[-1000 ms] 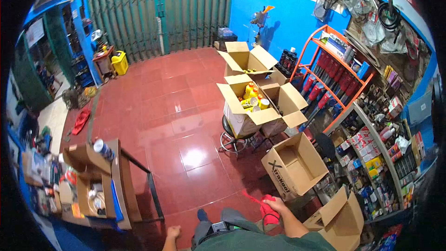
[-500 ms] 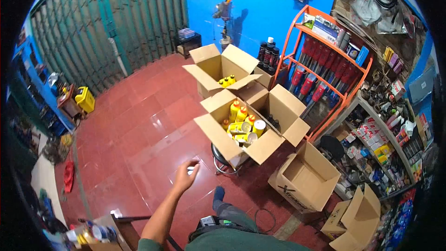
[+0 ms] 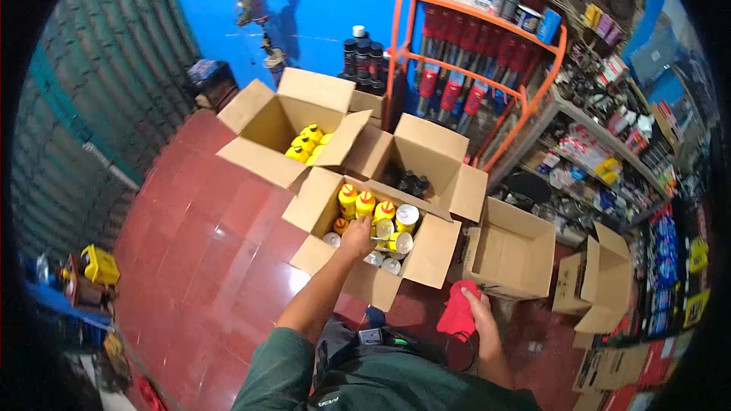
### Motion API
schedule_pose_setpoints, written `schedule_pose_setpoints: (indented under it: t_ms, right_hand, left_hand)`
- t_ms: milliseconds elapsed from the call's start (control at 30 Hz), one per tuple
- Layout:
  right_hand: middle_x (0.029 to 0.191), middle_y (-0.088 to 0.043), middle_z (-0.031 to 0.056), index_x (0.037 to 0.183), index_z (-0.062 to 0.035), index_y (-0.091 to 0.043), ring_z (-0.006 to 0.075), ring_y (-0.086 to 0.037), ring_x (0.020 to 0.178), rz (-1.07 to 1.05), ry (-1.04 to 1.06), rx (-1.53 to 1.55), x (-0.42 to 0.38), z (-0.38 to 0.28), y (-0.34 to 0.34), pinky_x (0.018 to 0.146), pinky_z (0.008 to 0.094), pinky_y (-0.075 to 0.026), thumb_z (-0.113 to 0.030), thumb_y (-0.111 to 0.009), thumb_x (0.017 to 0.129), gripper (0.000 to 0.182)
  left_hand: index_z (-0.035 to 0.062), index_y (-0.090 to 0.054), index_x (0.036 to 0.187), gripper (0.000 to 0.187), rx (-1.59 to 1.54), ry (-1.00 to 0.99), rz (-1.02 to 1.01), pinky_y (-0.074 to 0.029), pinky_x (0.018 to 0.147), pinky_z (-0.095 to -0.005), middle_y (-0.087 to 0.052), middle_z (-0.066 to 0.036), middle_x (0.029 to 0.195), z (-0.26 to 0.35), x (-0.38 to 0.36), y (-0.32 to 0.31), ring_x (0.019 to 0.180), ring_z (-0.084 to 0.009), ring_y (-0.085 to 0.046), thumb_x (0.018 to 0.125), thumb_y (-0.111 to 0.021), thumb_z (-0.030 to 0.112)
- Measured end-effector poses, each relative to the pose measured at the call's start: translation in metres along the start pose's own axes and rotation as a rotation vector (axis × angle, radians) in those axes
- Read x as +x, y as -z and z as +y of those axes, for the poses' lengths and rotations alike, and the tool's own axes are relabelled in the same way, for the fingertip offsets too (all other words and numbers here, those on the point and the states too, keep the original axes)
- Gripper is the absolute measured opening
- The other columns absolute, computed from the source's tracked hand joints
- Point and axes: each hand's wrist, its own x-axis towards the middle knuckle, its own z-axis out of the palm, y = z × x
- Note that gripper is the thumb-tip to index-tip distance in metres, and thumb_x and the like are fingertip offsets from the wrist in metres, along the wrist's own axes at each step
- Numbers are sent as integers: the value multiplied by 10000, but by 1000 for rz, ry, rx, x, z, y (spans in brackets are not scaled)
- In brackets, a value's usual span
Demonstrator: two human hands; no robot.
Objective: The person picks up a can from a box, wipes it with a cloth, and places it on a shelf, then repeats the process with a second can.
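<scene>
My left hand (image 3: 357, 239) reaches into the front open carton (image 3: 314, 257), its fingers bent around a tilted yellow can (image 3: 384, 227); the fingertips are partly hidden. Beside that can lies another yellow can (image 3: 400, 243), and a can with a pale top (image 3: 407, 216) stands behind. Along the carton's far side are yellow bottles (image 3: 365, 202) with red-orange caps. Low at the right, my right hand (image 3: 481, 313) is closed on a red cloth (image 3: 459, 306), which hangs between it and the carton.
Another carton (image 3: 251, 154) behind holds yellow bottles (image 3: 306, 144). A third carton (image 3: 432, 139) holds dark bottles (image 3: 413, 182). Two more open cartons (image 3: 514, 251) stand at the right. An orange rack (image 3: 394, 38) and a crowded shelf (image 3: 590, 125) line the wall.
The view has swung right and closer to the cartons. My left hand has gone from above the floor into the front carton. My right hand has come into view with the red cloth.
</scene>
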Motion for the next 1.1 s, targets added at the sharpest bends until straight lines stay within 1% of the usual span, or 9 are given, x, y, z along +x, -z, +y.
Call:
schedule_pose_setpoints:
  t_ms: [133, 300, 367, 500, 600, 700, 867, 933, 1100]
  right_hand:
    - [1092, -745, 82, 1236, -44, -684, 213, -726, 967, 55, 45, 403, -71, -65, -44, 878, 372, -590, -293, -737, 967, 370]
    - [1064, -747, 95, 1240, -39, -668, 219, -728, 946, 215, 74, 430, -106, -94, -98, 863, 372, -594, -441, -701, 975, 483]
    - [1182, -717, 64, 1297, -31, -654, 175, -694, 1051, 112, -7, 584, -112, -103, -120, 953, 360, -549, -426, -690, 993, 499]
    - [1201, -719, 71, 1307, -62, -645, 190, -691, 1088, 40, 15, 654, -115, -130, -174, 976, 370, -549, -479, -672, 1001, 518]
    - [1224, -707, 81, 1312, -70, -629, 204, -687, 1112, 29, 135, 660, -106, -160, -210, 997, 380, -550, -517, -638, 1013, 538]
    - [1246, -693, 95, 1318, -61, -613, 211, -682, 1125, -80, 294, 687, -92, -199, -249, 1004, 387, -552, -547, -583, 1034, 564]
    - [1479, -540, 165, 1477, 5, -481, 256, -547, 1345, -34, 505, 514, -76, -206, -315, 1148, 390, -429, -610, -418, 1079, 736]
    - [1636, -356, 205, 1615, 31, -262, 295, -311, 1532, -26, 795, -1, -92, -214, -340, 1259, 402, -231, -647, -267, 1087, 859]
    - [1557, -445, 237, 1608, 10, -278, 339, -420, 1457, 89, 790, -16, -90, -203, -352, 1208, 418, -321, -545, -361, 1102, 756]
  left_hand:
    - [56, -510, 1369, 687, 123, 15, -210, -546, 1005, -480, -603, -186, 1355, -23, 28, -19, 1254, -415, -596, 763, -819, 154]
    - [86, -526, 1323, 680, 145, -122, -353, -540, 1011, -470, -636, -168, 1336, -58, 58, -32, 1253, -369, -610, 769, -878, 268]
    - [29, -542, 1287, 700, 1, -253, -363, -556, 946, -483, -704, -224, 1160, -62, 61, -5, 1140, -413, -656, 756, -893, 321]
    - [1, -623, 1236, 675, -490, -336, -313, -577, 909, -451, -735, -226, 1128, -68, 74, 47, 1015, -372, -728, 746, -903, 373]
    - [-24, -622, 1289, 707, -849, -146, -478, -575, 915, -372, -744, -156, 1158, -60, 83, 71, 1032, -217, -723, 801, -889, 411]
    - [-15, -654, 1260, 530, -1033, -67, -515, -546, 935, -340, -740, -127, 1131, -20, 70, 141, 1030, -182, -699, 908, -816, 346]
    - [-13, -628, 1255, 538, -1386, 122, -347, -569, 758, -292, -730, -65, 1005, 4, 65, 131, 874, -119, -697, 938, -799, 388]
    - [-52, -637, 1220, 562, -1455, 129, -214, -556, 680, -247, -737, -62, 929, 17, 56, 136, 809, -96, -691, 907, -842, 367]
    - [-21, -654, 1195, 412, -1374, 147, -37, -543, 829, -282, -732, -100, 1050, 25, 25, 119, 929, -124, -675, 1035, -685, 358]
